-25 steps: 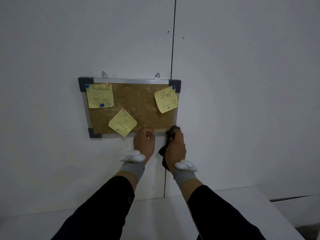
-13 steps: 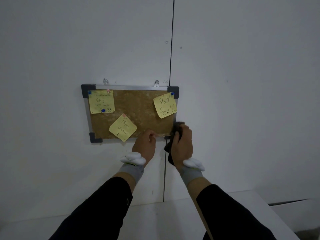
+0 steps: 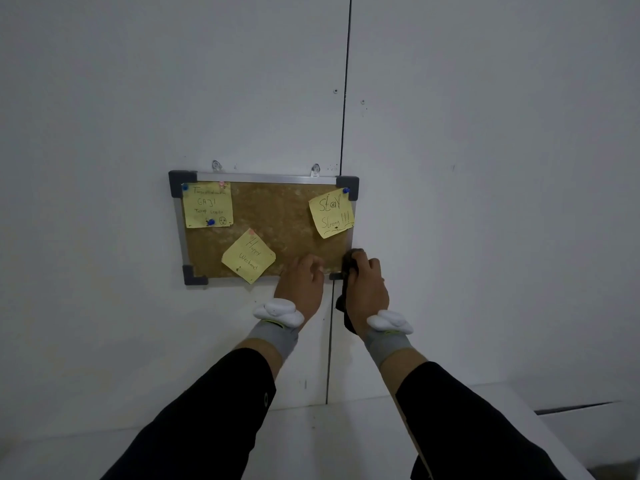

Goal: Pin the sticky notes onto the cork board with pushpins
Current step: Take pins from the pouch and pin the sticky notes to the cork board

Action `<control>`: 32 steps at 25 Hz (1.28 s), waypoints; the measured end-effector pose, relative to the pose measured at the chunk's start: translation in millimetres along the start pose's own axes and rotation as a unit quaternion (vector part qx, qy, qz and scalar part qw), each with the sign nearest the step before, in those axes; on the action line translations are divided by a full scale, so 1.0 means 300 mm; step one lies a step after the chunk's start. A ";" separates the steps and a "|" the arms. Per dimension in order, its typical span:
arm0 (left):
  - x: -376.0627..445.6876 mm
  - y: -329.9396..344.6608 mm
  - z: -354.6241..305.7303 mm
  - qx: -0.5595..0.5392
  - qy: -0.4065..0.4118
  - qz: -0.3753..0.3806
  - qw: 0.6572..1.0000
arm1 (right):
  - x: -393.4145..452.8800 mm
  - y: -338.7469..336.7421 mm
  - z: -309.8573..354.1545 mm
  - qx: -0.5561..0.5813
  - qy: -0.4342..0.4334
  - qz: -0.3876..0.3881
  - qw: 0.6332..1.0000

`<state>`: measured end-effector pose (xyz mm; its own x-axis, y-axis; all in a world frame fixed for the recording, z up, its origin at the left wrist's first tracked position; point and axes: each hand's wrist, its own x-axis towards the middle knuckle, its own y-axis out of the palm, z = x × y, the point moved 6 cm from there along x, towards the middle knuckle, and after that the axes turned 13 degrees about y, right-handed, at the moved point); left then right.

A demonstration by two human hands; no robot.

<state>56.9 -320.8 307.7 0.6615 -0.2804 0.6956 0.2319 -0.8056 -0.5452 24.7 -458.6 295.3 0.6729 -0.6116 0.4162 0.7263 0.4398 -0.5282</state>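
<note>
A cork board [image 3: 284,216] in a metal frame hangs on the white wall. Three yellow sticky notes are on it: one at the top left [image 3: 207,206] with blue and pink pushpins, one tilted at the bottom middle [image 3: 248,256] with a pink pin, and one at the top right [image 3: 331,213] with a blue pin [image 3: 345,191]. My left hand [image 3: 301,282] is curled against the board's bottom edge; what it holds is hidden. My right hand [image 3: 367,285] covers the lower right corner and grips a dark object [image 3: 351,258] that hangs below the palm.
A vertical seam [image 3: 341,133] runs down the wall just right of the board. Two clear hooks [image 3: 216,165] hold the board's top edge. A white ledge [image 3: 346,427] juts out below my forearms.
My right hand with the dark object has risen from below the frame onto the board's lower right corner. My left hand stays at the bottom edge. The view has tilted up a little.
</note>
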 end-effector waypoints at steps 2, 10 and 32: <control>-0.002 -0.013 -0.008 -0.007 -0.006 -0.003 1.000 | -0.016 -0.013 0.015 0.007 -0.010 -0.007 1.000; 0.033 -0.178 0.012 -0.027 -0.056 -0.057 0.996 | -0.101 -0.003 0.304 0.035 -0.194 -0.026 0.980; -0.041 -0.239 0.205 0.014 -0.049 -0.015 0.999 | -0.144 0.174 0.263 -0.116 -0.265 -0.007 0.957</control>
<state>76.1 -227.5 309.6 0.7200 -0.2035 0.6634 0.2710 -0.7976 -0.5388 44.6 -357.5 308.1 0.6839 -0.1702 0.7095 0.7271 0.2391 -0.6436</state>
